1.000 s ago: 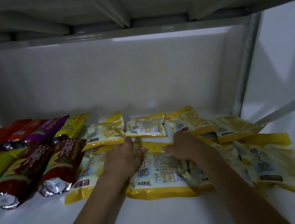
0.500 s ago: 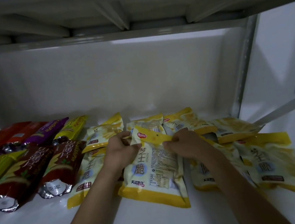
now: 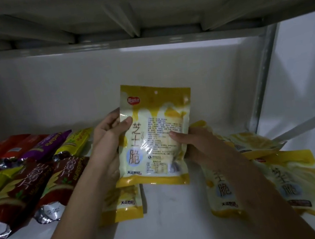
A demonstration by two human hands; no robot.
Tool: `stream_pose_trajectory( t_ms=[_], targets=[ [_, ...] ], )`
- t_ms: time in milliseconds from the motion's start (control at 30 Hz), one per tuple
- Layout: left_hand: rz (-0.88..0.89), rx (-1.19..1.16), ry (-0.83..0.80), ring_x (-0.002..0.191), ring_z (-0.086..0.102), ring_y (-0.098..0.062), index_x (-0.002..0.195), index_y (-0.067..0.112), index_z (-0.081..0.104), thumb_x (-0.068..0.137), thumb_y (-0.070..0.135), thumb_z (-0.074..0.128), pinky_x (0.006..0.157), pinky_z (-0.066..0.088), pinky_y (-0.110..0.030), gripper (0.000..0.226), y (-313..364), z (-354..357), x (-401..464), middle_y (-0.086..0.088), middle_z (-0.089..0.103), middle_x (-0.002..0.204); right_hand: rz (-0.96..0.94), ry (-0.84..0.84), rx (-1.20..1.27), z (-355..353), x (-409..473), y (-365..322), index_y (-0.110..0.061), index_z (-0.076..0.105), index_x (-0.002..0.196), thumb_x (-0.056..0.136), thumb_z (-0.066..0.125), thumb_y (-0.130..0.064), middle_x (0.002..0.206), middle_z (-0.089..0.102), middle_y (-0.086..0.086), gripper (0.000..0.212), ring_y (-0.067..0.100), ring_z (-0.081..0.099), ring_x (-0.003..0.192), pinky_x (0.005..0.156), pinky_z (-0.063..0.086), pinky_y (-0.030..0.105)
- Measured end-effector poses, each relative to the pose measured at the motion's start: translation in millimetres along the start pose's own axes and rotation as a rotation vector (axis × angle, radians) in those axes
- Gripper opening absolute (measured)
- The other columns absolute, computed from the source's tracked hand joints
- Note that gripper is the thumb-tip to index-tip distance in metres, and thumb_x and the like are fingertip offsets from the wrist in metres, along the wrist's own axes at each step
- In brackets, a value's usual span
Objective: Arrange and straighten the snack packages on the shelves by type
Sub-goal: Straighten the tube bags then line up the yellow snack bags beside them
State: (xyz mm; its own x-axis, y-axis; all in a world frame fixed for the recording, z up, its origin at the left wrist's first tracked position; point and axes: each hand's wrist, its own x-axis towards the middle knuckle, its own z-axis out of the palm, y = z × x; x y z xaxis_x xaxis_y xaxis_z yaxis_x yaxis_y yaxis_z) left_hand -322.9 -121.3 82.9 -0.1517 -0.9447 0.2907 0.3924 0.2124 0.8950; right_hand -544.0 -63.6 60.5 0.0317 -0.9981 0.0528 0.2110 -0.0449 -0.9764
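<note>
Yellow pack (image 3: 155, 138) upright above the shelf (image 3: 168, 229), left hand (image 3: 107, 144) and right hand (image 3: 198, 144) each pinching a side edge — more yellow packs (image 3: 272, 180) right of the grip, red packs (image 3: 46, 187) left of it.

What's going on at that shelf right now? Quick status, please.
Left hand and right hand both grip one yellow plastic snack packet, upright above the white shelf. More yellow packets lie askew at right. Nothing blocking.

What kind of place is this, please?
Probably a shop or storeroom shelf: a white shelf under another board, many identical yellow snack packages beside the red ones, and one yellow package held upright by both hands.
</note>
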Motion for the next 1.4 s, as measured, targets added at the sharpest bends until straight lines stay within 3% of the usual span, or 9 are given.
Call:
stream_pose_trajectory(
  t_ms=[100, 267, 400, 567, 667, 833, 967, 1167, 1400],
  targets=[
    [0.046, 0.014, -0.019, 0.099, 0.077, -0.034, 0.127, 0.008, 0.07, 0.095, -0.001, 0.063, 0.084, 0.062, -0.043, 0.034, 14, 13, 17, -0.019, 0.077, 0.114, -0.122, -0.003, 0.004, 7, 7, -19, 0.0, 0.072, 0.121, 0.095, 0.07, -0.01, 0.121, 0.076, 0.018, 0.028, 0.034, 0.074, 0.113, 0.096, 0.06, 0.05],
    [0.033, -0.015, -0.052, 0.106, 0.073, -0.043, 0.124, 0.008, 0.071, 0.091, 0.017, 0.066, 0.098, 0.057, -0.06, 0.035, 23, 32, 41, -0.02, 0.076, 0.116, -0.242, 0.138, -0.139, 11, 25, -50, -0.002, 0.077, 0.111, 0.095, 0.076, -0.019, 0.108, 0.079, 0.018, 0.023, 0.035, 0.077, 0.103, 0.095, 0.061, 0.051],
    [-0.016, 0.073, -0.14, 0.1, 0.077, -0.036, 0.119, 0.006, 0.07, 0.096, 0.02, 0.071, 0.093, 0.061, -0.05, 0.027, 23, 44, 51, -0.015, 0.079, 0.109, -0.262, 0.159, -0.171, 11, 32, -68, -0.001, 0.076, 0.111, 0.092, 0.077, -0.017, 0.105, 0.08, 0.017, 0.025, 0.033, 0.078, 0.099, 0.096, 0.06, 0.049],
    [-0.02, 0.065, -0.048, 0.09, 0.079, -0.031, 0.109, 0.006, 0.074, 0.089, 0.014, 0.08, 0.079, 0.065, -0.042, 0.023, 13, 49, 62, -0.013, 0.081, 0.1, -0.225, 0.083, -0.136, 5, 36, -72, -0.002, 0.073, 0.118, 0.093, 0.075, -0.016, 0.111, 0.079, 0.015, 0.029, 0.031, 0.077, 0.104, 0.094, 0.062, 0.044],
    [-0.023, 0.028, -0.03, 0.091, 0.079, -0.031, 0.105, 0.006, 0.076, 0.088, 0.016, 0.082, 0.079, 0.065, -0.041, 0.021, 5, 55, 69, -0.013, 0.081, 0.098, -0.272, 0.162, -0.171, 0, 42, -71, -0.001, 0.075, 0.115, 0.093, 0.077, -0.018, 0.109, 0.079, 0.016, 0.028, 0.032, 0.077, 0.104, 0.098, 0.06, 0.048],
    [-0.13, -0.041, -0.158, 0.103, 0.076, -0.036, 0.118, -0.001, 0.07, 0.089, 0.028, 0.077, 0.092, 0.061, -0.049, 0.041, 8, 56, 80, -0.019, 0.078, 0.112, -0.309, 0.25, -0.215, -6, 55, -70, 0.002, 0.078, 0.106, 0.085, 0.086, -0.029, 0.108, 0.078, 0.021, 0.038, 0.044, 0.072, 0.111, 0.105, 0.052, 0.064],
    [-0.165, 0.036, -0.341, 0.107, 0.075, -0.035, 0.122, -0.002, 0.068, 0.078, 0.024, 0.076, 0.089, 0.064, -0.045, 0.052, 16, 40, 86, -0.019, 0.076, 0.118, -0.329, 0.222, -0.162, -4, 58, -73, -0.001, 0.077, 0.109, 0.091, 0.08, -0.019, 0.109, 0.079, 0.016, 0.026, 0.032, 0.076, 0.107, 0.105, 0.056, 0.05],
    [-0.033, 0.03, -0.259, 0.109, 0.075, -0.035, 0.121, -0.003, 0.071, 0.07, 0.01, 0.083, 0.098, 0.059, -0.05, 0.054, 14, 42, 95, -0.017, 0.077, 0.118, -0.379, 0.123, -0.242, 0, 56, -81, -0.008, 0.073, 0.123, 0.092, 0.077, -0.024, 0.116, 0.079, 0.007, 0.035, 0.025, 0.075, 0.11, 0.102, 0.058, 0.045],
    [-0.13, 0.014, -0.327, 0.11, 0.074, -0.035, 0.124, -0.001, 0.069, 0.082, 0.017, 0.076, 0.093, 0.062, -0.046, 0.046, 10, 46, 91, -0.018, 0.076, 0.12, -0.42, 0.164, -0.288, -6, 60, -74, -0.007, 0.075, 0.119, 0.085, 0.082, -0.006, 0.113, 0.08, 0.006, 0.034, 0.024, 0.077, 0.105, 0.097, 0.061, 0.047]
  ],
)
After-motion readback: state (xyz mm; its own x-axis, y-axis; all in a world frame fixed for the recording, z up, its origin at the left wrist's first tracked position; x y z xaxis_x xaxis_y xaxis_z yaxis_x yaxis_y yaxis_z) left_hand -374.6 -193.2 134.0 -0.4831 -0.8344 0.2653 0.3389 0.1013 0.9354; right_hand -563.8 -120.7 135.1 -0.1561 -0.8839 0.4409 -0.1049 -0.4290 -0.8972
